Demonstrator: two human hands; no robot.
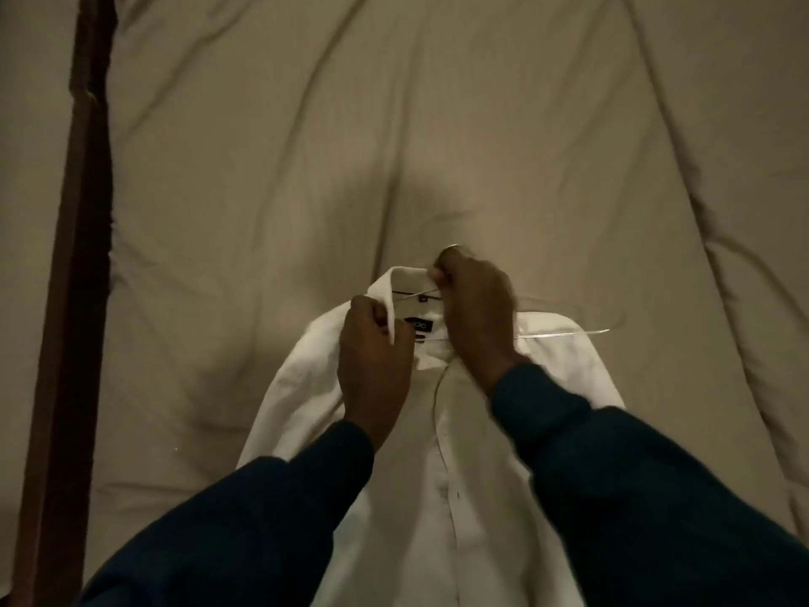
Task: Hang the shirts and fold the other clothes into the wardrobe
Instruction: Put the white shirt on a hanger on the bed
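On the bed [437, 124], closest to the person, a white shirt [437, 453] lies face up, collar away. It looks like the hanging step: a hanger [564, 331] is being worked into the neck. Next, its bare right arm probably needs tucking under the shoulder. Left hand [372, 370] pinches the collar [385, 291]; right hand [477, 313] is curled round the hanger's neck

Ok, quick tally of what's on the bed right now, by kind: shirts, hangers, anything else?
Shirts: 1, the white shirt, its collar held by the left hand
Hangers: 1, the clear hanger, gripped near its hook by the right hand
Other clothes: 0 in view
Total: 2
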